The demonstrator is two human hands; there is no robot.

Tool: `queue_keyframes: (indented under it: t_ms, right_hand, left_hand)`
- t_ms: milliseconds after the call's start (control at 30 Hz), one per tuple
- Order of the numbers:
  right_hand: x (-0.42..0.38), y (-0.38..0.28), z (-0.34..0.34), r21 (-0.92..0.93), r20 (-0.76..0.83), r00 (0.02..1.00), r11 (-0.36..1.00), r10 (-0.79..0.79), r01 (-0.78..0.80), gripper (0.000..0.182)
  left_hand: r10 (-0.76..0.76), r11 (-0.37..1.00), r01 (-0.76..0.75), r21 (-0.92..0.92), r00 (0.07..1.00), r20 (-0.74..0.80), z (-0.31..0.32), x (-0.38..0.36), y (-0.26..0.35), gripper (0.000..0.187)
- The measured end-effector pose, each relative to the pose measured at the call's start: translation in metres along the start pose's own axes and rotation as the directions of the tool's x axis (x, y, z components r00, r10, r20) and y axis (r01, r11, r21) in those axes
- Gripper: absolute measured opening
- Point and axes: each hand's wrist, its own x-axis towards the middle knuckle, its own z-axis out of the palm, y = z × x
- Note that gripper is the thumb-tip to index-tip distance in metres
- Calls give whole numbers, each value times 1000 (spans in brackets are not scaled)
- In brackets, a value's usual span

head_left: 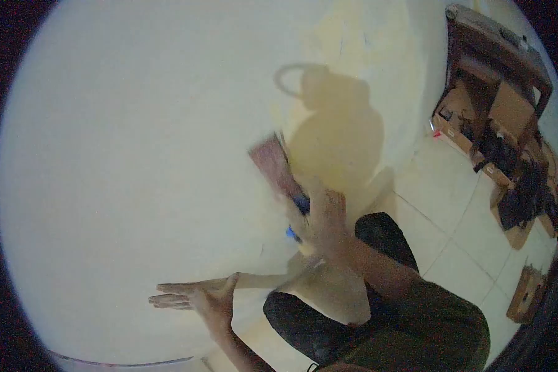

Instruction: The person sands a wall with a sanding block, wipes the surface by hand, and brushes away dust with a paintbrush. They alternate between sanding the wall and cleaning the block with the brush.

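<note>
My right hand (328, 214) is closed around the dark and blue handle of a scraper (271, 162). Its brown, flared blade points up and left over the pale wall (136, 142), slightly blurred. A small blue bit shows below the fingers. Lower left, my left hand (208, 301) is stretched out with its fingers straight and together and the thumb apart, close to the wall, holding nothing. Yellowish patches (297, 127) mark the wall around and above the scraper. The shadow of my head and arm falls across them.
My dark-clothed knees (387, 239) are bent near the wall. At the right, pale floor tiles (459, 211) lead to a brown shelf or cabinet (502, 43), with cardboard boxes (514, 108) and dark items around it. A smaller brown box (528, 294) lies lower right.
</note>
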Motion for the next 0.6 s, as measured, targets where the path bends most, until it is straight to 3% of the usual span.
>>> queue_keyframes:
  t_ms: [33,133,200,267,333,367,467,533,600]
  right_hand:
    - [18,-7,-6,-71,35,999,997,30,-27,45]
    - [54,-20,-7,163,-55,993,982,107,-96,47]
    - [6,-6,9,153,-68,990,982,120,-108,47]
    - [-9,5,10,81,-84,994,994,77,-70,48]
    - [3,8,5,-63,-89,996,998,-20,14,51]
    - [23,9,1,-48,-79,996,998,34,-37,52]
    - [76,-8,-14,31,-42,984,985,172,-171,53]
    - [68,-11,-19,120,2,965,958,261,-259,52]
    - [37,8,-12,66,-81,990,991,119,-114,39]
  left_hand:
    - [16,997,-13,-76,999,38,-3,0,2,80]
    - [203,977,-186,104,961,-188,0,0,11,90]
    - [-145,988,142,64,988,49,-4,7,15,104]
    - [-304,953,301,45,941,150,-10,10,27,126]
    - [-293,956,295,11,945,143,-13,8,34,146]
    - [-288,957,291,9,945,155,-16,7,35,150]
    - [-182,983,181,20,973,143,-7,7,8,128]
    - [30,1000,-30,1,999,-30,11,1,-19,107]
    - [-189,973,211,-99,962,195,-1,6,-5,98]
